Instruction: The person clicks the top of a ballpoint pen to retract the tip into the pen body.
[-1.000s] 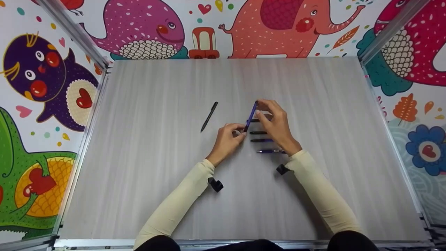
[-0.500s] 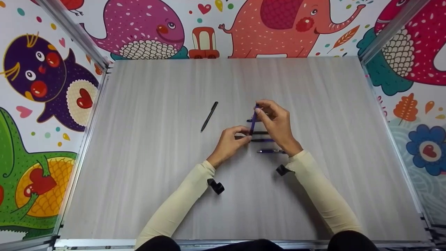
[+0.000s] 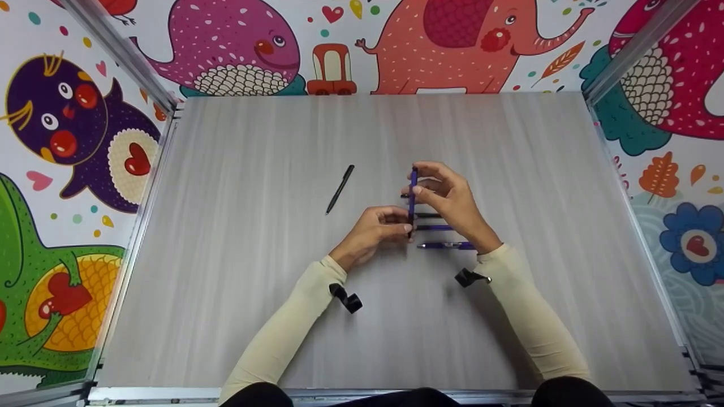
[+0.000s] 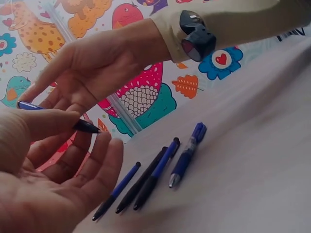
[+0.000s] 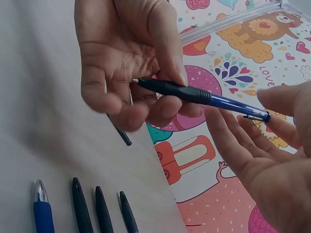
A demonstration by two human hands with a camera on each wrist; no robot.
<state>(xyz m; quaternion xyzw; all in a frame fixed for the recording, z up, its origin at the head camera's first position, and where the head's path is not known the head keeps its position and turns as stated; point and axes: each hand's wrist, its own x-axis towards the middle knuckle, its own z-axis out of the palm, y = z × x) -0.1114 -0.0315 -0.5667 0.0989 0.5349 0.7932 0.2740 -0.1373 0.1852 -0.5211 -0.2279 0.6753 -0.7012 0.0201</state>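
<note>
A blue pen with a black grip is held up over the row of pens, tip toward the person. My left hand pinches its black grip between thumb and fingers; the metal point shows in the right wrist view. At the pen's other end is my right hand. Its index finger touches the clip end, while the thumb lies close beside the barrel, apart from it in the right wrist view. Below lie several pens, among them a blue pen with a silver tip and a blue-and-black pen.
A lone black pen lies slanted on the light wood-grain table, left of the hands. Metal rails and walls printed with cartoon animals border the table. A small black device is strapped to each sleeved wrist.
The held pen has swung from slanting to nearly upright in the head view, and its tip has moved toward the person. The left hand has shifted slightly right and nearer; the right thumb has slid down.
</note>
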